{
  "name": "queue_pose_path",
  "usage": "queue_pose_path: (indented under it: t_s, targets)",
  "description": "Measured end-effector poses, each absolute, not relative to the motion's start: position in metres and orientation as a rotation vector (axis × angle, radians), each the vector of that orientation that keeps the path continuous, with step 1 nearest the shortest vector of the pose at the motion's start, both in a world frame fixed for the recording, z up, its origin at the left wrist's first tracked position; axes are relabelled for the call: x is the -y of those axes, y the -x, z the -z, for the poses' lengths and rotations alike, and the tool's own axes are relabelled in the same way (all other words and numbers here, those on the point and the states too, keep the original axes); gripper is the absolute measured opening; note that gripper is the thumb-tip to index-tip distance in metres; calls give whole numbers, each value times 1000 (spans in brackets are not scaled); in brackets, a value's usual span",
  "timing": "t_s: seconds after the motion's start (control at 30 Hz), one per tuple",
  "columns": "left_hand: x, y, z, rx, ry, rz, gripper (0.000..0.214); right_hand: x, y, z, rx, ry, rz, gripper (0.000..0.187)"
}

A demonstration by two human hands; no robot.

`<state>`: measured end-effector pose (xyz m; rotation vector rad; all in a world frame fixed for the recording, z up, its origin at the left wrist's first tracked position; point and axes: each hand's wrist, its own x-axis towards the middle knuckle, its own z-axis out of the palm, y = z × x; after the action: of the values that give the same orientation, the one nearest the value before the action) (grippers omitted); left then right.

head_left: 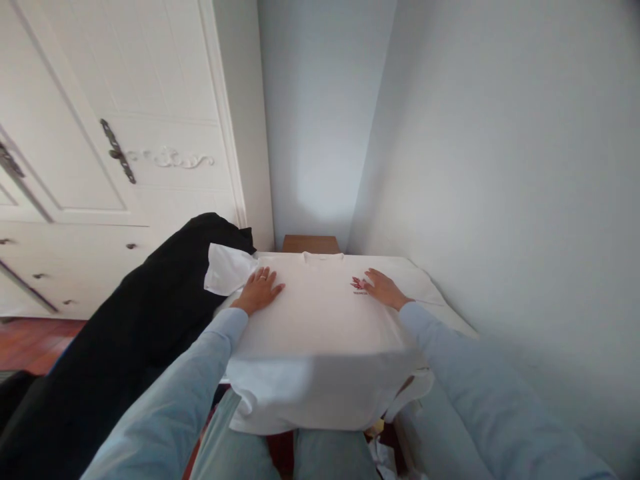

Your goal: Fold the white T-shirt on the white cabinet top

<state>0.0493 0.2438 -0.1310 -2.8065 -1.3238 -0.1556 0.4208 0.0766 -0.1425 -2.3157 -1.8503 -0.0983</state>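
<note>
A white T-shirt (315, 320) lies spread over a white table, its neckline at the far edge and its hem hanging over the near edge. A small red print with dark lettering marks its chest on the right. My left hand (259, 291) rests flat on the shirt near the left shoulder, fingers spread, a ring on one finger. My right hand (384, 288) lies flat beside the print, its fingertips partly over it. The left sleeve (229, 269) sticks out past the table onto black cloth.
Black cloth (150, 307) is heaped along the left. Behind it stands a white wardrobe (165, 87) with dark handles. A brown box-like object (310, 244) sits beyond the table's far edge. A pale wall (500, 167) closes off the right side. Papers lie below, near my legs.
</note>
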Motion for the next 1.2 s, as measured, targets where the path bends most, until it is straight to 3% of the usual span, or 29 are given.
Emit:
queue_pose_path:
  t_s: [0.77,0.97,1.2]
  targets:
    - [-293,-52,133,1256,2882,221,54,-127,-469,176,1850,2442,115,62]
    - [-297,-14,95,1380,2566,455,42,-126,-473,182,1837,2399,107,59]
    - [-307,27,50,1779,2228,293,40,-124,-470,179,1847,2307,92,54]
